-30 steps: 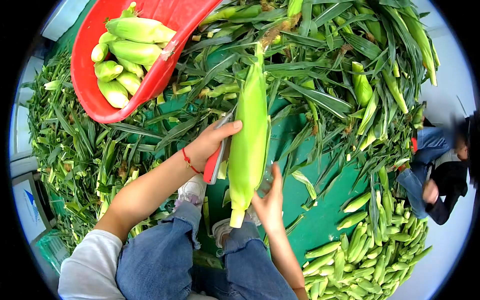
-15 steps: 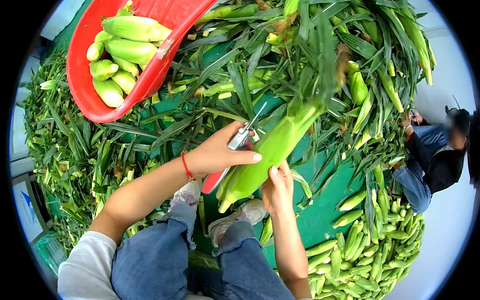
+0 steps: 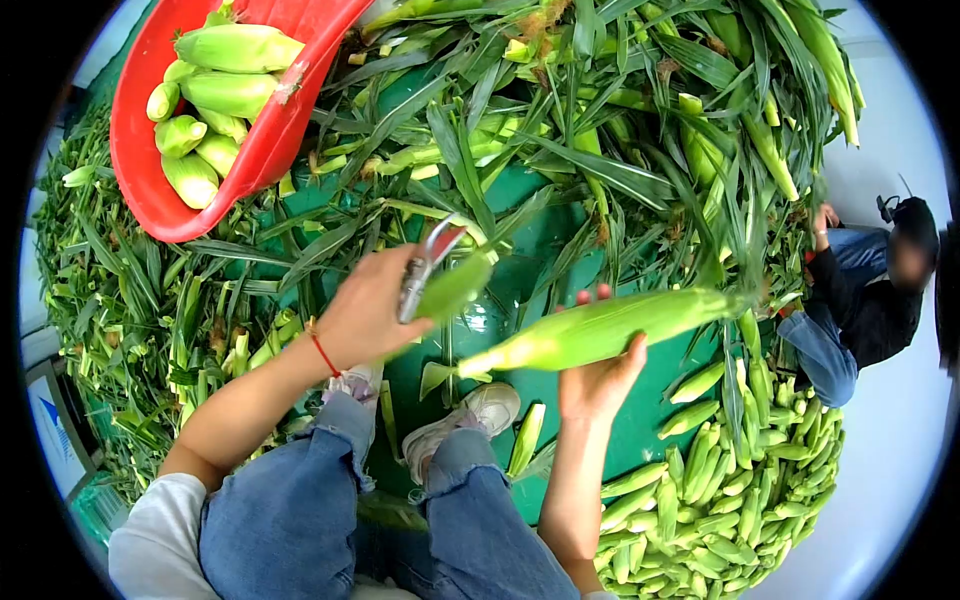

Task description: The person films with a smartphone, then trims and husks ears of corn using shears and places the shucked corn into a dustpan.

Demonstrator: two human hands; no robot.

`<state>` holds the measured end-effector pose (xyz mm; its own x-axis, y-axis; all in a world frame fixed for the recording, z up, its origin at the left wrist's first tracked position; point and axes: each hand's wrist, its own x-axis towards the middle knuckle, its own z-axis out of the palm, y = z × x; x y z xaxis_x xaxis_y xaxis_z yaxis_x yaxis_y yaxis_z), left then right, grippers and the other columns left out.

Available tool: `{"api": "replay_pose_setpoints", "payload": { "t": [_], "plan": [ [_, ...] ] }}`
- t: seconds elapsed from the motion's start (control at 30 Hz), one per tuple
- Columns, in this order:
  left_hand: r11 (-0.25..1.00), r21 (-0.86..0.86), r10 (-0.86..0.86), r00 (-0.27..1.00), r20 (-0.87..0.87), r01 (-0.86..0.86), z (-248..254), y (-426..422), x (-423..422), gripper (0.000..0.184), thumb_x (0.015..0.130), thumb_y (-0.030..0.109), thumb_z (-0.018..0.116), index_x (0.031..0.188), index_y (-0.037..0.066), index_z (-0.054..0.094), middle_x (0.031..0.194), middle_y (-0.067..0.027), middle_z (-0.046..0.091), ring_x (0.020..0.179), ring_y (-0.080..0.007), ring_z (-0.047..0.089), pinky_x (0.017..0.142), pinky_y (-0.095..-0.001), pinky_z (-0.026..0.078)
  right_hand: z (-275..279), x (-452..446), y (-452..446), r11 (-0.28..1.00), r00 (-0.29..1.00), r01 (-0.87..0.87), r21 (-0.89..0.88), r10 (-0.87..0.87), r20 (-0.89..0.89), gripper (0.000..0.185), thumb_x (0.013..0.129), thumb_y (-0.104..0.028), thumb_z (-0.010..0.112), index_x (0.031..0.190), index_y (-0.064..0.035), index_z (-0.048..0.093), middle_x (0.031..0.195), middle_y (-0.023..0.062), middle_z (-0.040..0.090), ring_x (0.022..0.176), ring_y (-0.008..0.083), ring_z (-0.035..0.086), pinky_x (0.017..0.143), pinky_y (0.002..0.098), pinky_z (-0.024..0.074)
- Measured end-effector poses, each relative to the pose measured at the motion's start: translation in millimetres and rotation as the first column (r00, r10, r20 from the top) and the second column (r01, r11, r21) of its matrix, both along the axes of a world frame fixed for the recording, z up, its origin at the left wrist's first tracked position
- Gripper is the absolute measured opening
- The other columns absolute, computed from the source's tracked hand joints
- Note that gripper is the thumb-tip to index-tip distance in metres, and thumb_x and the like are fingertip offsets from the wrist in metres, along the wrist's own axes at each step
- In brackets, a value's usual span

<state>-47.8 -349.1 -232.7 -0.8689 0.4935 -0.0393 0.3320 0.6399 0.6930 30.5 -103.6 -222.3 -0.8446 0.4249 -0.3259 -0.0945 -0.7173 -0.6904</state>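
An ear of corn (image 3: 610, 330) in its green husk lies across my right hand (image 3: 598, 385), its pale stalk end pointing left. The fingers of that hand are wrapped round the ear from below. My left hand (image 3: 375, 310) is closed round metal pruning shears (image 3: 415, 280), whose blades point up and to the right. A blurred green husk leaf (image 3: 455, 288) hangs at the left hand, beside the shears, apart from the ear. Part of the shears is hidden by the fingers.
A red scoop-shaped container (image 3: 135, 150) holds several husked ears at upper left. Leafy corn (image 3: 640, 180) covers the far floor, leaf scraps (image 3: 130, 300) the left. A heap of ears (image 3: 720, 500) lies at lower right. Another person (image 3: 860, 310) sits at the right.
The ear has swung from upright to nearly level and now rests in my right hand alone. My left hand has moved left, away from it, with the shears and a torn-off leaf.
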Motion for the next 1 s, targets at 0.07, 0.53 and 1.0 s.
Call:
{"api": "replay_pose_setpoints", "payload": {
  "t": [0.07,0.53,1.0],
  "plan": [
    [0.978,0.102,0.106,0.851,0.515,-0.183,-2.6,-9.3,7.1,0.054,0.077,0.029,0.070,0.115,0.000,0.046,0.095,-0.0169,0.059,0.091,-0.0279,0.060,0.078,-0.0377,0.049,5.3,0.7,9.2,0.973,0.982,0.178,0.145,-0.185,0.033,0.061,0.079,-0.046,0.065,0.125,-0.0102,0.044,0.119,0.0081,0.053,0.113,0.0269,0.048,0.099,0.0477,0.0384],
    [0.717,0.377,-0.542,-0.129,0.830,-0.587,8.0,52.5,46.5,0.075,0.085,0.019,0.063,0.143,0.010,0.016,0.097,-0.0074,0.056,0.089,-0.0174,0.058,0.077,-0.0346,0.050,10.4,1.4,-16.5,0.916,0.953,0.285,0.281,-0.302,0.018,0.053,0.084,-0.040,0.060,0.120,-0.0039,0.047,0.112,0.0090,0.053,0.110,0.0231,0.049,0.098,0.0434,0.0376],
    [0.814,0.500,-0.368,0.929,0.048,0.296,-3.0,73.3,-5.8,0.078,0.067,0.019,0.070,0.131,0.001,0.030,0.106,-0.0189,0.052,0.096,-0.0303,0.056,0.081,-0.0380,0.045,-11.7,9.8,-11.9,0.681,0.914,-0.390,0.620,0.205,0.350,0.051,0.091,-0.032,0.054,0.128,-0.0004,0.039,0.115,0.0098,0.051,0.104,0.0179,0.048,0.091,0.0303,0.0386]
  ]
}}
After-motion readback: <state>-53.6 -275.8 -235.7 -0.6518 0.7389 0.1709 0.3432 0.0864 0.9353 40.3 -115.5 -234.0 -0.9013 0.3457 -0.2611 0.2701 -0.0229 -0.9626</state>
